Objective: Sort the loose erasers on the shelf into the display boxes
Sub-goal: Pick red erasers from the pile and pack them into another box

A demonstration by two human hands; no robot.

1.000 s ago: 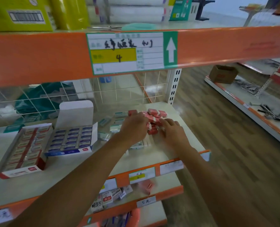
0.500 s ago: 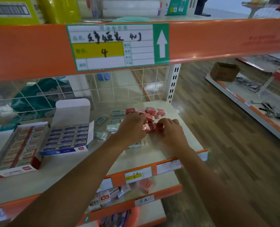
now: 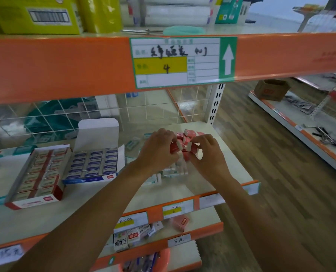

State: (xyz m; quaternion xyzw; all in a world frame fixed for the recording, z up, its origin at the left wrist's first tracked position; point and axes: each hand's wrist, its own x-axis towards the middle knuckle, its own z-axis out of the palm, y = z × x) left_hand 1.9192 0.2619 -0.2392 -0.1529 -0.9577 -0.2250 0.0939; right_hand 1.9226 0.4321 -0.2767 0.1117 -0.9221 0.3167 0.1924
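While open, display boxes (image 3: pixel 88 180) eraser-filled.

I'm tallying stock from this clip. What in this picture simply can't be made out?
Head view only.
1. Count of red erasers the left hand and right hand hold: fingers cover them.
2. The loose erasers below the hands: hidden by both hands, blurred.
3. Print on the blue display box and red display box: too small.

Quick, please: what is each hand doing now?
Left hand: fingers curled round a small red-sleeved white eraser.
Right hand: fingers pinch another red-sleeved white eraser.
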